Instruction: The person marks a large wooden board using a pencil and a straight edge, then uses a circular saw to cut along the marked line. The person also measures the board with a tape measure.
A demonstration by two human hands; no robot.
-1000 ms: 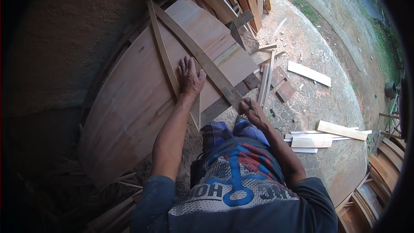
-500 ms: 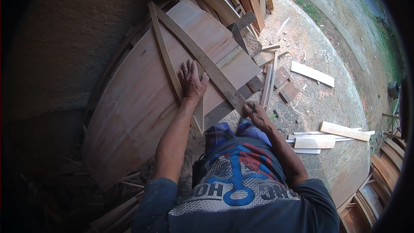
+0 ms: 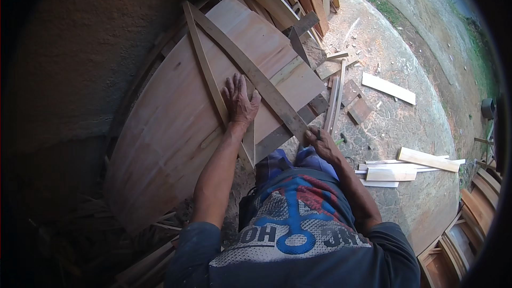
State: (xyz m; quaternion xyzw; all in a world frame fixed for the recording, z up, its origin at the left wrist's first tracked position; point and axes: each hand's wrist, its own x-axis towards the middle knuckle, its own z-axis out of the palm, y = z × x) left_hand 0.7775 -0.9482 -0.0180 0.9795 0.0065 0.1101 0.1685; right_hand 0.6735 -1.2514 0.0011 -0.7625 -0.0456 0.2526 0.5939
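Wooden, runs as a broad strip (image 3: 265, 86) aslant over the panel (image 3: 170, 106), past spread left hand (image 3: 242, 105) to nearer, curled right hand (image 3: 323, 146), grip unclear, just off the panel.

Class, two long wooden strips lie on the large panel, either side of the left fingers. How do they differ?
The right strip is broad; the left strip is narrow. The right strip's near end is at the right hand; the left forearm crosses the left strip. Both look wooden.
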